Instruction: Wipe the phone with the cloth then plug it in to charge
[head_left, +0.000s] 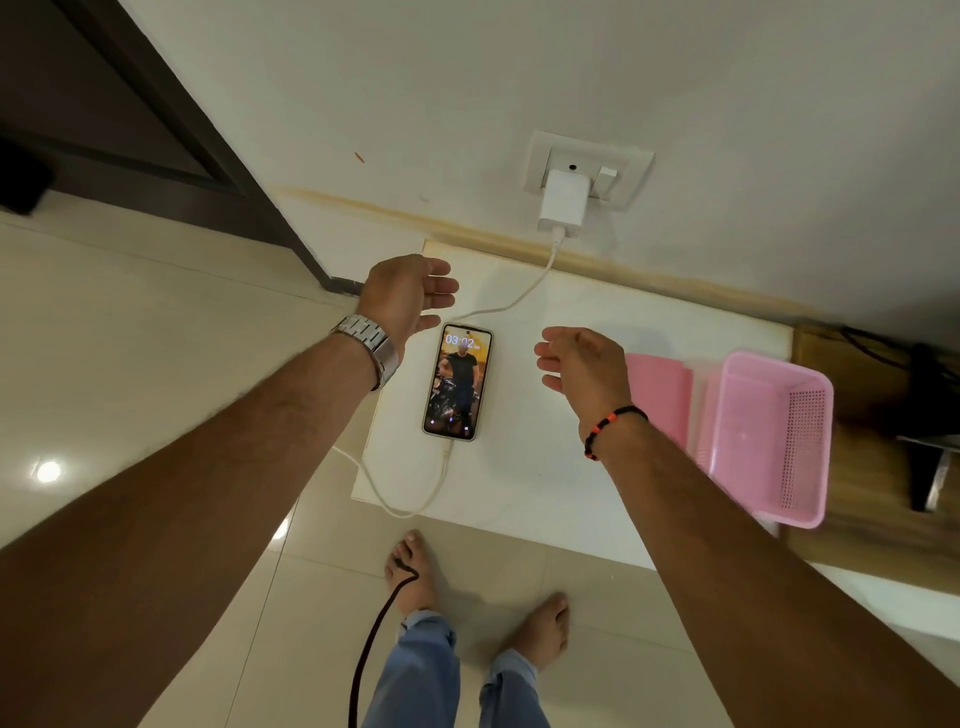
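Note:
The phone (457, 382) lies face up on the white countertop (545, 467), its screen lit and showing 03:02. A white cable (410, 506) loops from the phone's near end, passes beneath it and runs up to a white charger (562, 203) plugged into the wall socket (587, 169). The pink cloth (660, 395) lies flat to the right of the phone, beside the basket. My left hand (405, 299) hovers open just left of the phone's far end. My right hand (584, 366) hovers open to the phone's right. Neither hand touches anything.
A pink plastic basket (769, 436) stands right of the cloth. Beyond it is a wooden surface (857, 467) with a dark object. A dark door frame (218, 156) is at the left. Below the counter edge are the tiled floor, my bare feet and a hanging black cord (374, 639).

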